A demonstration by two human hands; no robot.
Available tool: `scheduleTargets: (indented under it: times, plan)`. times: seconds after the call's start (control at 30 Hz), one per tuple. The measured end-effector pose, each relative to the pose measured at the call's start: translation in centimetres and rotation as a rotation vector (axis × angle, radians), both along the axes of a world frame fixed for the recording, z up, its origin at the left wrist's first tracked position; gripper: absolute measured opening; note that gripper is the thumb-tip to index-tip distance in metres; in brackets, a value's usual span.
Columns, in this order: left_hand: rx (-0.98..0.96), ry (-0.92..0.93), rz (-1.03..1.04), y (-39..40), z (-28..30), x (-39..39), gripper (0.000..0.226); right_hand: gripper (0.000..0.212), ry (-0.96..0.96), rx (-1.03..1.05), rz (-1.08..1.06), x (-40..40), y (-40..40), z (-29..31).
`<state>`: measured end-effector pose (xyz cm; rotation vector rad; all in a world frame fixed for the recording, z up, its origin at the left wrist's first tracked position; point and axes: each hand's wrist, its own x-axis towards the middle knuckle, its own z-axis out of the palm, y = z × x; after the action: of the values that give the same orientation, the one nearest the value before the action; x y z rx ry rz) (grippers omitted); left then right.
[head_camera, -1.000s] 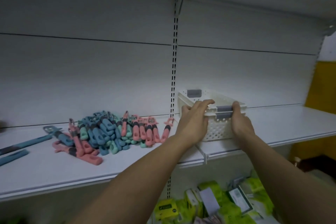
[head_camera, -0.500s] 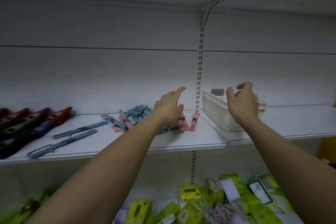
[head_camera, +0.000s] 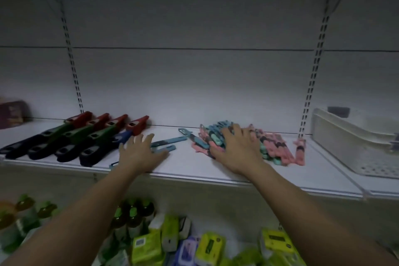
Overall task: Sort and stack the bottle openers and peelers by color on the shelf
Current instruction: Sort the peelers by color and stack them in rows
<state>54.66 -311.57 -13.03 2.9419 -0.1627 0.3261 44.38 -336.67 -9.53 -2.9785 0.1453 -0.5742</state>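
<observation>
A mixed pile of pink, blue and teal peelers (head_camera: 274, 147) lies on the white shelf (head_camera: 194, 170), right of centre. My right hand (head_camera: 239, 149) lies flat on the pile's left part, fingers spread. Two long blue peelers (head_camera: 168, 142) lie left of the pile. My left hand (head_camera: 140, 153) is spread over their near ends; whether it touches them is unclear. Large bottle openers (head_camera: 86, 136) with red, green, blue and black parts lie in a row at the left.
A white perforated basket (head_camera: 356, 142) stands on the shelf at the far right. A dark packet (head_camera: 13, 112) sits at the far left. Below the shelf are green-capped bottles (head_camera: 131, 216) and yellow-green packets (head_camera: 211, 248).
Both hands have left the white basket and moved left. The right hand has come down on the peeler pile, the left over the long blue peelers. The view has swung left.
</observation>
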Motion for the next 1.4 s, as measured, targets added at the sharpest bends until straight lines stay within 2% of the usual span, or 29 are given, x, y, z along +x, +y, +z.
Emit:
scheduleTargets:
  times: [0.13,0.23,0.3,0.4,0.5,0.6,0.67,0.77,0.83,0.9,1.0,1.07,1.17,1.3,1.4]
  plan:
    - [-0.007,0.062,-0.211,-2.1,-0.2,3.7,0.085,0.061,-0.137,-0.198,0.017,4.6,1.0,1.3]
    - [-0.029,0.006,-0.340,-3.2,-0.4,6.2,0.067,0.045,-0.193,-0.155,0.074,7.7,1.5,2.6]
    - [-0.125,-0.069,-0.379,-3.3,-0.5,7.4,0.050,0.035,-0.203,-0.104,0.126,9.0,1.7,2.9]
    - [-0.277,-0.110,-0.474,-3.1,-0.3,8.1,0.051,0.026,-0.123,-0.064,0.250,10.2,2.3,3.0]
    - [-0.178,-0.161,-0.541,-2.9,-0.1,8.1,0.061,0.023,-0.001,0.019,0.333,10.5,3.4,3.4]
    - [-0.062,-0.361,-0.455,-2.7,0.1,7.0,0.044,0.022,0.108,0.036,0.340,9.7,5.2,3.7]
    - [-0.084,-0.432,-0.334,-2.8,0.3,5.3,0.034,0.028,0.217,-0.026,0.297,8.7,6.4,3.6]
    - [-0.171,-0.252,-0.223,-3.2,0.1,2.8,0.038,0.037,0.336,-0.187,0.198,7.0,7.4,3.2]
    - [-0.059,-0.164,-0.211,-3.9,-0.2,1.7,0.044,0.040,0.401,-0.290,0.115,5.5,7.6,3.2]
    - [-0.032,-0.119,-0.195,-4.2,-0.2,1.0,0.047,0.045,0.465,-0.360,0.046,4.0,7.5,3.3]
    - [-0.168,-0.046,-0.240,-3.8,0.2,0.5,0.034,0.050,0.496,-0.376,0.010,2.2,7.3,3.3]
    - [-0.274,0.027,-0.327,-3.0,0.7,0.3,0.022,0.050,0.470,-0.314,0.036,1.9,7.0,3.3]
    - [-0.383,0.139,-0.405,-1.3,1.2,0.9,0.012,0.035,0.389,-0.204,0.068,3.4,6.3,2.7]
    - [-0.396,0.127,-0.389,-0.3,0.7,3.7,0.021,0.025,0.203,-0.159,0.050,5.9,6.4,1.6]
    - [-0.365,0.070,-0.385,-1.4,0.4,7.3,0.023,0.021,0.113,-0.152,0.127,8.2,8.1,1.4]
